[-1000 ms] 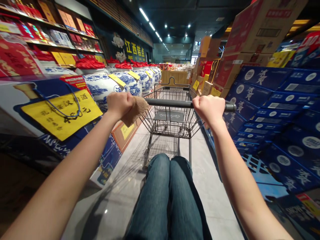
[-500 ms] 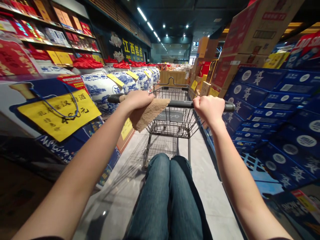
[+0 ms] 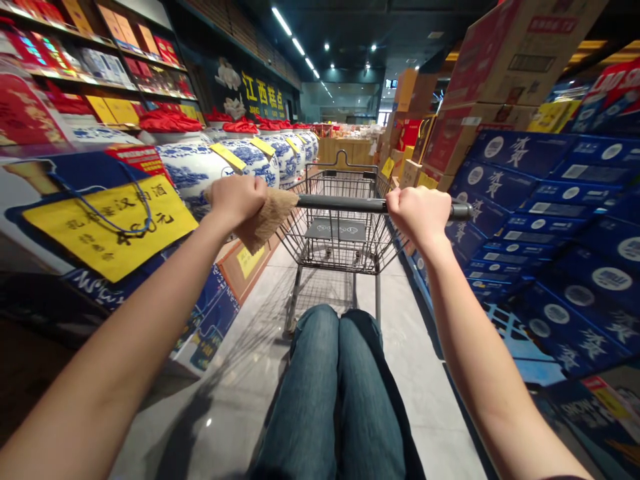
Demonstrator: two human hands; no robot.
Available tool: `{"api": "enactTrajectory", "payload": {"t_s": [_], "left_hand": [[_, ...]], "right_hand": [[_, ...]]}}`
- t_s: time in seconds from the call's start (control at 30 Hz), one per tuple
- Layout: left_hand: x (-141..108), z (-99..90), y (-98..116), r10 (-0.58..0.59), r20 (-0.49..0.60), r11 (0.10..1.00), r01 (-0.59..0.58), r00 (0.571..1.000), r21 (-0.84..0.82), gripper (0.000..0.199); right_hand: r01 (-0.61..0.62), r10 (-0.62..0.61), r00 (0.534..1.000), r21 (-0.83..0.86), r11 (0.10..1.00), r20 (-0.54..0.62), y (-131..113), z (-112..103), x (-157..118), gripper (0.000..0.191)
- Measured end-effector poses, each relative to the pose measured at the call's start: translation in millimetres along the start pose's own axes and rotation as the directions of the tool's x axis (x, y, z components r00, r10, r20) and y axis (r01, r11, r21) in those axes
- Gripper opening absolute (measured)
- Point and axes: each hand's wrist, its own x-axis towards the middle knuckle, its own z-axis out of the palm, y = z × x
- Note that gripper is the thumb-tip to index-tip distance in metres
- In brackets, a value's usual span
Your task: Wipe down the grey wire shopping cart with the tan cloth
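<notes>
Stretching ahead under a dark ceiling with strip lights, a supermarket aisle (image 3: 340, 100) running toward wooden counters in the distance, with a pale tiled floor (image 3: 235, 340) underfoot. Towering along the right of the frame, stacked cardboard cartons (image 3: 515, 60) and rows of navy gift boxes (image 3: 520, 193) printed with white brush characters. Lining the upper left, goods shelves (image 3: 85, 60) packed with red and yellow boxes. Hanging high in the middle distance, a black sign (image 3: 263, 90) showing yellow characters reading 江西糕点. Standing along the left, a row of blue-and-white porcelain jars (image 3: 193, 170) capped with red cloth (image 3: 170, 121) and wearing yellow tags. Hanging at the left of the frame, a yellow price card (image 3: 107, 223) with a blue cord, showing handwritten characters including 汉, 酒 and 元, its figures too blurred to read.

Pointing straight down the aisle, its long axis running away from the camera, a wire shopping cart (image 3: 340, 233) sitting just ahead of knees in blue jeans (image 3: 335, 393), with its dark handle (image 3: 380, 204) lying crosswise. Reaching forward, both bare arms extending nearly straight. Closing tightly around the right end of the handle, the right hand (image 3: 417, 215) forming a fist. Clenching at the left end, the left hand (image 3: 237, 200) pinching a tan towel-like cloth (image 3: 265, 217), its free end drooping beside the cart.
</notes>
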Motion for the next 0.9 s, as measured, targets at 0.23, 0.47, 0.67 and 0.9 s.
{"api": "enactTrajectory", "payload": {"t_s": [0.23, 0.47, 0.67, 0.9], "left_hand": [[-30, 7.4, 91, 0.157, -0.13, 0.961, -0.182, 0.979, -0.209, 0.058], [-24, 31.7, 63, 0.387, -0.288, 0.888, -0.439, 0.876, -0.14, 0.048], [-1, 34.8, -15, 0.098, -0.313, 0.979, -0.147, 0.945, -0.138, 0.065], [-20, 26.2, 39, 0.056, -0.279, 0.982, -0.104, 0.959, -0.158, 0.052]], "right_hand": [[0.007, -0.005, 0.999, 0.039, 0.999, -0.049, 3, 4, 0, 0.053], [0.033, -0.033, 0.999, 0.025, 0.999, -0.007, 4, 2, 2, 0.054], [0.021, -0.021, 1.0, 0.043, 0.999, -0.019, 1, 4, 1, 0.053], [0.02, -0.019, 0.999, 0.048, 0.999, -0.031, 1, 3, 1, 0.053]]}}
